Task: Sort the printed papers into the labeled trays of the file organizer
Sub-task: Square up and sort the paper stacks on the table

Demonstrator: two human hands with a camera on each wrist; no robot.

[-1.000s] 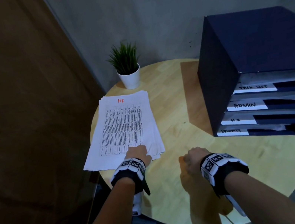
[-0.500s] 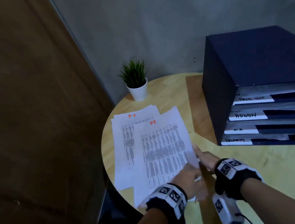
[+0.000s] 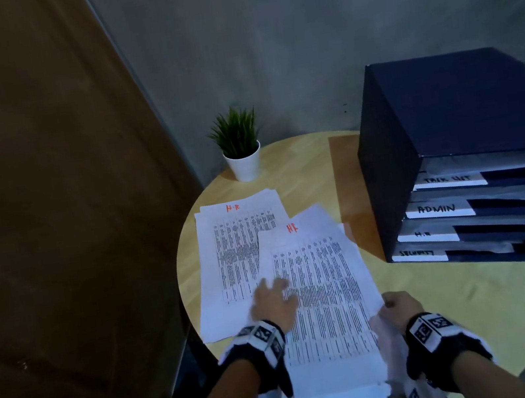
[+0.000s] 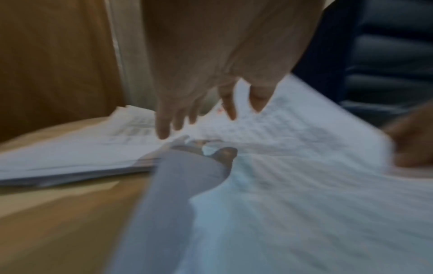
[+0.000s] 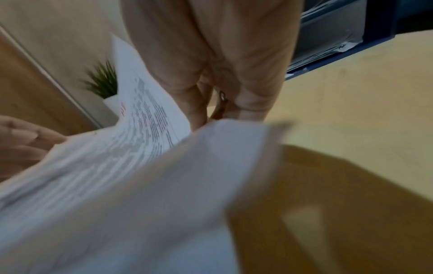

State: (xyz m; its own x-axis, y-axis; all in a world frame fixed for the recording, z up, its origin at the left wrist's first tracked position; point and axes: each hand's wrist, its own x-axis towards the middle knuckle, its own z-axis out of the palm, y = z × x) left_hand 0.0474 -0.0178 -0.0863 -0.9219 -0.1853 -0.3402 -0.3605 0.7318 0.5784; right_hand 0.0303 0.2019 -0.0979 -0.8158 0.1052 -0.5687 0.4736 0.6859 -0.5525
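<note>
Papers on the left first: a flat stack (image 3: 229,256) of white printed sheets lies on the round pale-wood table (image 3: 446,307), its top page marked "H.R" in red above dense columns of black print. Just right of it the left hand (image 3: 277,304) hangs with straight, spread fingers (image 4: 164,128) over the seam between that stack and a lifted sheaf (image 3: 322,293), also headed in red. Whether the fingertips touch paper cannot be told. The sheaf's thin pages curve upward toward the right hand (image 3: 399,308), which pinches its near right edge with curled fingers. Behind stands a small green plant in a white pot (image 3: 244,163). Far right sits the boxy dark-blue file organizer (image 3: 451,132), its stacked trays bearing white handwritten labels
</note>
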